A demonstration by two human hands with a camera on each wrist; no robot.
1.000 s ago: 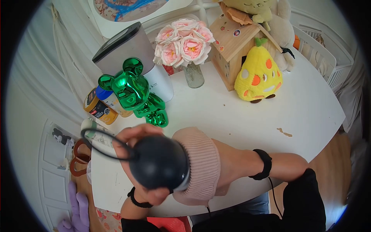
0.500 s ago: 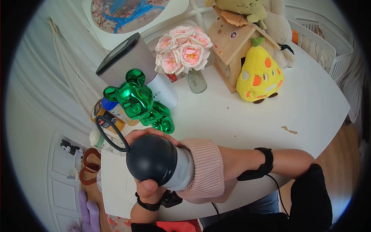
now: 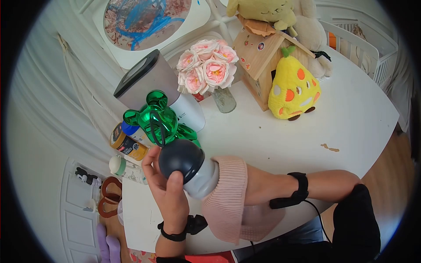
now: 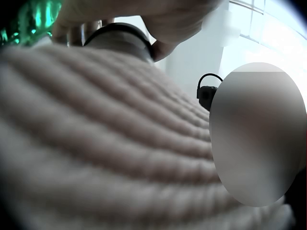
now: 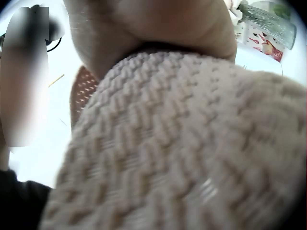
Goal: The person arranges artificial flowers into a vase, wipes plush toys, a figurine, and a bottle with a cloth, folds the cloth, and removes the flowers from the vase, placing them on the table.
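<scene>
In the head view a bottle with a round black lid (image 3: 181,160) and a grey body (image 3: 202,179) pokes out of a pink knitted piece (image 3: 230,193). The left hand (image 3: 169,193) holds the lid, its thumb across the near side and its fingers at the far left side. From the right, the other arm runs into the knit. That right hand (image 5: 153,24) shows only in part at the top of the right wrist view; its fingers are hidden by the knit (image 5: 144,124). Ribbed knit (image 4: 110,129) fills much of the left wrist view.
Beyond the hands stand a shiny green bear figure (image 3: 160,118), a grey and white appliance (image 3: 188,111), jars (image 3: 127,142) and a bottle with a pale cap (image 3: 117,165). Farther right on the white table (image 3: 289,144) are a flower vase (image 3: 224,100), a wooden house (image 3: 258,48) and a yellow plush (image 3: 293,87).
The left hand has shifted with its fingers less wrapped over the lid, and more of the grey bottle body shows than at first. The lid's loop has swung upright in front of the green bear.
</scene>
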